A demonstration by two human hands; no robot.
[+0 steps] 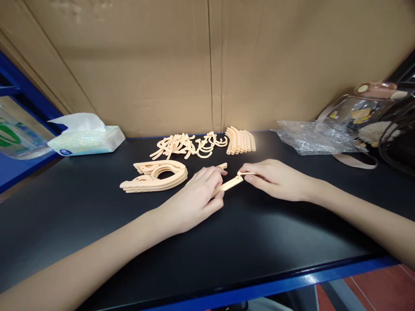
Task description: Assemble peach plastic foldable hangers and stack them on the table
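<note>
A peach plastic bar (228,185) is gripped by the left hand (194,198). Its tip is pinched by the right hand (275,178), just right of the stacked hangers (155,176).

We see smooth matt peach plastic in the strip (228,185) and the stacked pieces (154,176). The surface (97,233) looks matt black, the backing (162,65) rough cardboard, the bag (308,137) crinkled glossy film.

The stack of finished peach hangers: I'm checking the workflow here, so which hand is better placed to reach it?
Probably the left hand. It lies right beside the stack of finished hangers, while the right hand sits farther off, across the peach piece that both hands hold.
</note>
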